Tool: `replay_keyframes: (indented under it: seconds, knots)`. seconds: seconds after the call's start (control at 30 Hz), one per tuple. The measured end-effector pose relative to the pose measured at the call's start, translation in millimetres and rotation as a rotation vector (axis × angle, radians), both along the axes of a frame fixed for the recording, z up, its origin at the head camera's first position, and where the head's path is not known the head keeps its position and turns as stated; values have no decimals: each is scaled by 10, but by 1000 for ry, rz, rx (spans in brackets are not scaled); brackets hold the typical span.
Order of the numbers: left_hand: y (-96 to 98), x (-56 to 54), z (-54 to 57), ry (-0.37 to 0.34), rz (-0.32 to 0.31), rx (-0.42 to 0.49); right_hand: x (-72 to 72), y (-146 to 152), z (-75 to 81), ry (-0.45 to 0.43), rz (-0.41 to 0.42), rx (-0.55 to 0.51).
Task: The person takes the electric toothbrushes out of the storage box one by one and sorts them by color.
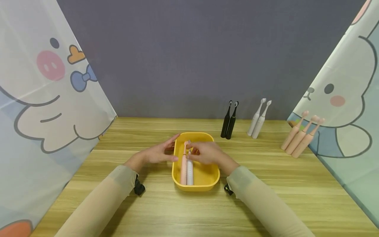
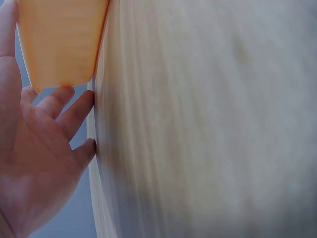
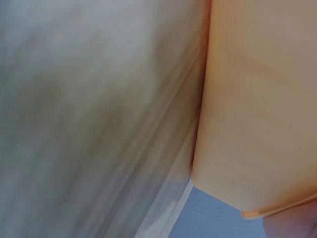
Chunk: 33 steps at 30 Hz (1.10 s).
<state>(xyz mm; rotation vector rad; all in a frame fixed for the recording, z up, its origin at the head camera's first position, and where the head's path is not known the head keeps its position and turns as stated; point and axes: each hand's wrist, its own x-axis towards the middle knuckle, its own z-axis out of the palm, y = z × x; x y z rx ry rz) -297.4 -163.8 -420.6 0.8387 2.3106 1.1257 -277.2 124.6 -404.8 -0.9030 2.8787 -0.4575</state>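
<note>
A yellow plastic bin (image 1: pixel 204 188) stands in front of me. Inside it, along its left side, a pink electric toothbrush (image 1: pixel 184 169) and a white electric toothbrush (image 1: pixel 190 172) lie side by side, heads toward the far end. My right hand (image 1: pixel 207 153) reaches over the bin's right rim, its thumb and fingers curled about the upper part of the white toothbrush, partly hiding it. With spread fingers my left hand (image 1: pixel 157 153) rests at the bin's left wall; in the left wrist view its fingertips meet the orange-looking bin (image 2: pixel 62 44).
Behind the bin to the right, two black electric toothbrushes (image 1: pixel 229 123) stand upright on the wooden table (image 1: pixel 142 214). Two white ones (image 1: pixel 259 123) stand beside them, and three pink ones (image 1: pixel 302 138) farther right. A grey wall and cartoon-printed cloths border the table.
</note>
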Motion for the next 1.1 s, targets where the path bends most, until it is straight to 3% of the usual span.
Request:
replay_keyframes:
  seconds: [0.5, 1.1]
  knots:
    - [-6, -2, -45, -14, -3, 18, 31, -27, 17, 21, 30, 138]
    - [-12, -33, -54, -20, 1, 13, 19, -24, 10, 28, 46, 115]
